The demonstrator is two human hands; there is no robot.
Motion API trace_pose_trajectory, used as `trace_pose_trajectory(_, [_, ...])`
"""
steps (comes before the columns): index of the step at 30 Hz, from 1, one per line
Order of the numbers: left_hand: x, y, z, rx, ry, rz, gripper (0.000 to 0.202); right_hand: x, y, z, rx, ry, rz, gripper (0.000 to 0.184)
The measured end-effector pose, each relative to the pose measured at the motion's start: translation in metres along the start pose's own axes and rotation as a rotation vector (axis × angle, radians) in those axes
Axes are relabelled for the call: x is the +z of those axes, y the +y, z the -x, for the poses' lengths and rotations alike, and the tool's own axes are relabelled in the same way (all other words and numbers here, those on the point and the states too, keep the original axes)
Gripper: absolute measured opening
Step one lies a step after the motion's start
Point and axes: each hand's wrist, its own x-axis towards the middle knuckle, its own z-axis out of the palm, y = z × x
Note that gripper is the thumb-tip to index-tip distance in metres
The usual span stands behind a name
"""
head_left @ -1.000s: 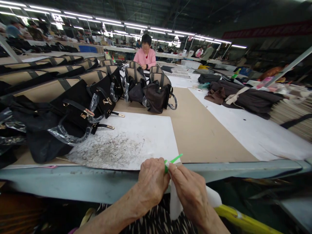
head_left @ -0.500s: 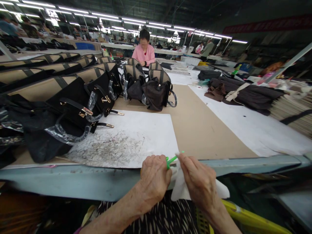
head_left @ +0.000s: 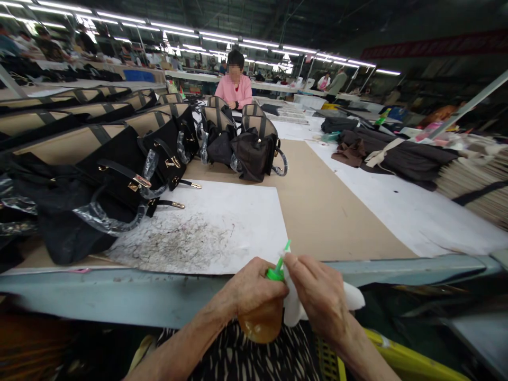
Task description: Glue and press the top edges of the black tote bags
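My left hand (head_left: 257,286) is wrapped round the upper part of a squeeze bottle (head_left: 262,323) filled with amber-brown liquid. Its green nozzle (head_left: 281,262) points up and slightly right, above the table's front edge. A white cloth (head_left: 291,304) hangs from my right hand (head_left: 317,286), whose fingers are closed on it right beside the nozzle. Whether those fingertips touch the nozzle I cannot tell. Both hands are in front of the near table edge, over my patterned lap.
Black handbags (head_left: 115,164) with plastic-wrapped handles crowd the left. White paper (head_left: 246,211) with dark scraps and marks lies before me on brown board (head_left: 325,206). Dark folded fabric (head_left: 397,151) sits at right. A person in pink (head_left: 236,87) is across the table.
The left hand has turned, so the bottle's amber body now shows below it and the nozzle stands more upright. My right hand stays close to the nozzle with the cloth.
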Motion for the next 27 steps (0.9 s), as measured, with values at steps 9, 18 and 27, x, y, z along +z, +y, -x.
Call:
trace_pose_trajectory(9, [-0.009, -0.003, -0.002, -0.072, -0.177, 0.253, 0.019, 0.0, 0.01, -0.008, -0.109, -0.072, 0.06, 0.028])
trace_pose_trajectory(18, [-0.013, -0.013, -0.002, -0.07, -0.274, 0.424, 0.02, -0.001, 0.001, -0.003, -0.141, -0.101, -0.191, 0.027])
trace_pose_trajectory(27, [-0.008, -0.013, -0.007, -0.011, -0.385, 0.613, 0.028, -0.009, 0.02, -0.017, 0.165, 0.146, -0.146, 0.027])
